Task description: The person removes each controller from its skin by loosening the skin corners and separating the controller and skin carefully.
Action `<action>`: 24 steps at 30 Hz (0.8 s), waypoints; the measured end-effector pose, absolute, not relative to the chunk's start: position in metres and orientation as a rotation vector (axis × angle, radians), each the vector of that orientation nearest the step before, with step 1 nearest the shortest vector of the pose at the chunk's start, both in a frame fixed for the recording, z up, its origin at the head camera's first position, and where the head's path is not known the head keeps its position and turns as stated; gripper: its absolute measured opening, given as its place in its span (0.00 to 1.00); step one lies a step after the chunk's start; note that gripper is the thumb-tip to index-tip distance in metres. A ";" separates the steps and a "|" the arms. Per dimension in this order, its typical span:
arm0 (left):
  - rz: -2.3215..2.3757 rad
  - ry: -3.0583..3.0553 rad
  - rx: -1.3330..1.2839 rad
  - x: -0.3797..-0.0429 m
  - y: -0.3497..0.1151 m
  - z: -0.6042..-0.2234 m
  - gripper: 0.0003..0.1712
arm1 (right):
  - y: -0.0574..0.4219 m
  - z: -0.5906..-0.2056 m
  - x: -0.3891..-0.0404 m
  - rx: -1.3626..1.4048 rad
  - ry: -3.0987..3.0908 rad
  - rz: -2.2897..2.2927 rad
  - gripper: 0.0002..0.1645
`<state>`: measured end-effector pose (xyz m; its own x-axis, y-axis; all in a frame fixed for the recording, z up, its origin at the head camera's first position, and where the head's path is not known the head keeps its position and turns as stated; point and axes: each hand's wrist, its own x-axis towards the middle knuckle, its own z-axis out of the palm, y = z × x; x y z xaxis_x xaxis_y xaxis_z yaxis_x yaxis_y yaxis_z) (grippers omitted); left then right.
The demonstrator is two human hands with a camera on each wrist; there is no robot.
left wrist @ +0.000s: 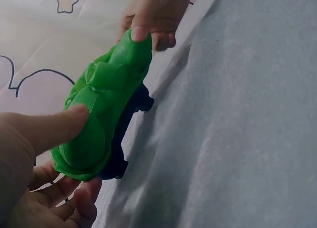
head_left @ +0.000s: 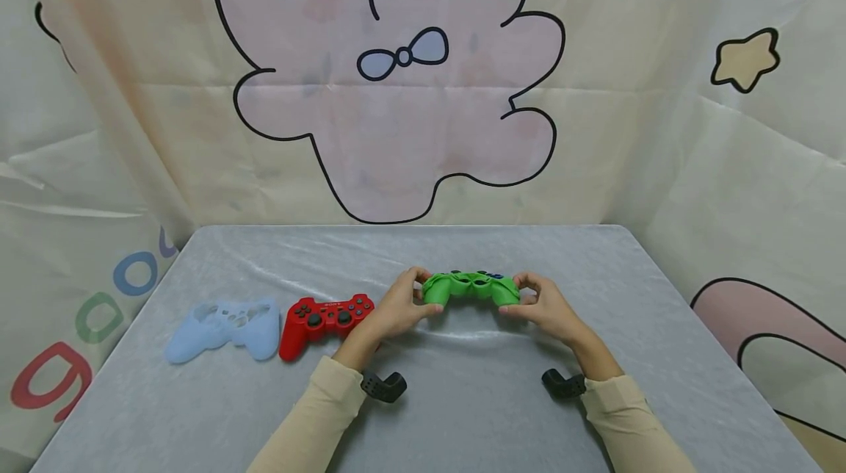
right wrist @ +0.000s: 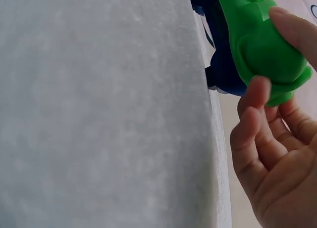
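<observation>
Both hands hold up a blue game controller (left wrist: 118,159) that sits in a green silicone cover (head_left: 471,285) in the head view. My left hand (head_left: 396,305) grips its left end, thumb on the green side and fingers beneath, as the left wrist view shows. At the other end, my right hand (head_left: 550,310) pinches the grip between thumb and fingers. In the right wrist view, the green cover (right wrist: 270,52) wraps the near side while the blue body (right wrist: 225,60) shows along the other. Part of a red game controller (head_left: 324,320) lies behind my left forearm.
Left of the red controller, a light blue silicone cover (head_left: 228,326) lies flat on the grey cloth-covered table (head_left: 476,414). A printed curtain (head_left: 396,113) hangs behind the table and at both sides. Each wrist wears a black camera mount (head_left: 385,387).
</observation>
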<state>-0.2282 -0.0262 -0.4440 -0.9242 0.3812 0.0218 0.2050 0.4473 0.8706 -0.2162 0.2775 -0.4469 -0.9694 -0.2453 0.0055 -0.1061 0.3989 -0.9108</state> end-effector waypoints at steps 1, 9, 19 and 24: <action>1.490 2.519 0.506 -0.229 -0.026 -0.444 0.33 | 0.277 -0.447 -0.216 -0.318 2.505 -1.637 0.28; 1.661 2.502 0.407 -0.230 -0.024 -0.445 0.33 | 0.277 -0.446 -0.216 -0.360 2.433 -1.672 0.31; 1.674 2.440 0.391 -0.231 -0.024 -0.447 0.29 | 0.277 -0.447 -0.215 -0.391 2.456 -1.696 0.28; 1.691 2.414 0.386 -0.229 -0.024 -0.445 0.27 | 0.277 -0.447 -0.214 -0.375 2.462 -1.690 0.29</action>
<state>-0.2294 -0.0240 -0.4452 -0.9521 0.3055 0.0098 0.1136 0.3239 0.9393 -0.2143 0.2770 -0.4466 -0.9604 -0.2766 0.0318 -0.1292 0.3413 -0.9310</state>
